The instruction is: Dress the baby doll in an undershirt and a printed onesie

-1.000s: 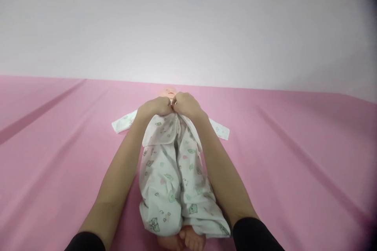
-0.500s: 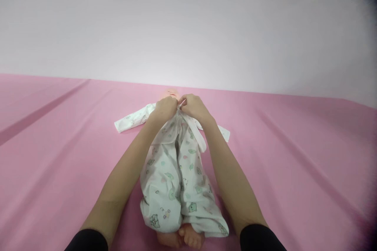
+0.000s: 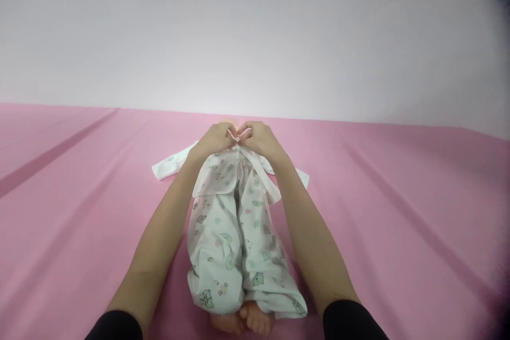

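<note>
Our left hand (image 3: 213, 141) and right hand (image 3: 257, 139) are close together, both pinching the thin tie (image 3: 236, 139) at the neck of the baby suit (image 3: 231, 223) on the doll (image 3: 243, 321), which lies on the pink table (image 3: 398, 212). The cloth looks soft, light and floppy, so we think small pinches near the tie ends hold best

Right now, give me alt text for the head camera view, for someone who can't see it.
Two bare hands, left hand and right hand, meet at the neckline of a white animal-print baby romper on a doll lying face up on a pink sheet, fingertips pinching its thin white ties. The doll's bare feet point toward the camera; a pale wall rises behind.
</note>
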Available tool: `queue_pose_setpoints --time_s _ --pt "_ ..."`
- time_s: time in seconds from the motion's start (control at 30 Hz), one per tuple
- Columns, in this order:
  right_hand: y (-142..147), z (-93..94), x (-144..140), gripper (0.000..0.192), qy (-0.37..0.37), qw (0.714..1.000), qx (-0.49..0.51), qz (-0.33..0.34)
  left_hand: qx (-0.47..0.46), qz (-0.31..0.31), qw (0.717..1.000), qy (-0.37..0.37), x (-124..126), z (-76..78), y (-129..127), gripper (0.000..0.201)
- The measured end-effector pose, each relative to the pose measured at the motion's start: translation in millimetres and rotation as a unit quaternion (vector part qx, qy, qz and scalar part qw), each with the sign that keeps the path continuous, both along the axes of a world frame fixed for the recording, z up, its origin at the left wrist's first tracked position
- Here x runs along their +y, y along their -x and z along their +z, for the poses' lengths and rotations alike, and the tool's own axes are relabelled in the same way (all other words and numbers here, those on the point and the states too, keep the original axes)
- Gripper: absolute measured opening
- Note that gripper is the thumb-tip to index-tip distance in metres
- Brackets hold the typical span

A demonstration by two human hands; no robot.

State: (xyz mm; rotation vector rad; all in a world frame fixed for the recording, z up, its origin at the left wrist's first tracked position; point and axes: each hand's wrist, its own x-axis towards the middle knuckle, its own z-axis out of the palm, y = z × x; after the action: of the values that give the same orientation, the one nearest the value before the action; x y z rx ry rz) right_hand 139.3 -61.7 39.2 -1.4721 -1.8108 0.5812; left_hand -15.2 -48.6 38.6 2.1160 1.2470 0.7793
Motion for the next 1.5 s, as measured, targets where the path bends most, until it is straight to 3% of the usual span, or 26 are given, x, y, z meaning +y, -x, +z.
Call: queue_pose_setpoints --time_s 0.37,0.83,1.23,1.5 --pt "2 0.7 -2 0.039 -0.023 1.000 -0.003 -0.011 -0.014 0.013 0.999 0.031 0 0.4 1 0.022" --pt "6 1.8 -3 0.034 -0.002 0.998 -0.055 -0.023 -0.029 0.005 0.999 0.045 1 -0.2 3 0.024" --pt "9 -5.6 1 0.037 -0.046 0.993 -0.108 -0.007 -0.001 -0.007 1.000 0.019 6 -7.5 5 0.034" --pt "11 -12.2 6 0.036 -0.057 0.989 -0.138 -0.007 0.015 0.009 1.000 0.018 7 -6.4 2 0.019"
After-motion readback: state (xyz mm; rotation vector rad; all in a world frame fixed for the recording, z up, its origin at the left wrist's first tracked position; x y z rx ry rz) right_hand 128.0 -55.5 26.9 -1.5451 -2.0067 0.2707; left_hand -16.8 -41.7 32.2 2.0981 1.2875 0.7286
